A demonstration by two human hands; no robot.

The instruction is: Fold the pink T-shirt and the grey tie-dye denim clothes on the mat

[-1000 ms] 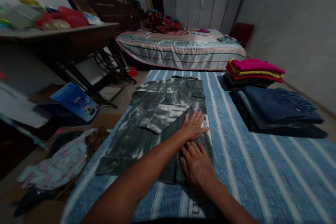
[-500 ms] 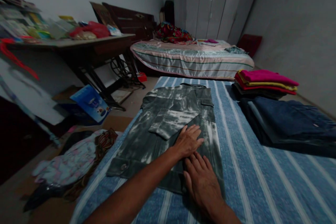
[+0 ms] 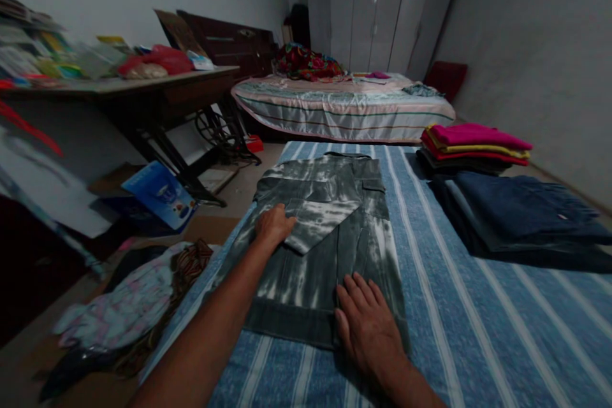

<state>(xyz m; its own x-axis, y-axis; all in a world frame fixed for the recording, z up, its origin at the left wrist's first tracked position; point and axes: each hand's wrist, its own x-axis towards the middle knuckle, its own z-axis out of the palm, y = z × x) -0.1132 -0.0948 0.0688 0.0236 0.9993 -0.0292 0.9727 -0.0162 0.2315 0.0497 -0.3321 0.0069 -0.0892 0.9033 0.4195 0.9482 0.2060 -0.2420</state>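
Observation:
A dark green jacket with pale tie-dye streaks lies spread on the blue striped bed cover, its collar at the far end. One sleeve is folded across the front, its cuff pointing left and toward me. At the left end of that sleeve, my left hand is closed on the jacket cloth, fingertips partly hidden. Flat on the lower right front, near the hem, rests my right hand, fingers stretched out.
To the right are a stack of folded pink, yellow and red clothes and folded jeans. A sewing machine table stands at the left, with clothes on the floor below. Another bed is behind.
My left hand has moved left from the jacket's middle to the folded sleeve's end and closed there. My right hand has stayed flat near the hem. The view has shifted slightly.

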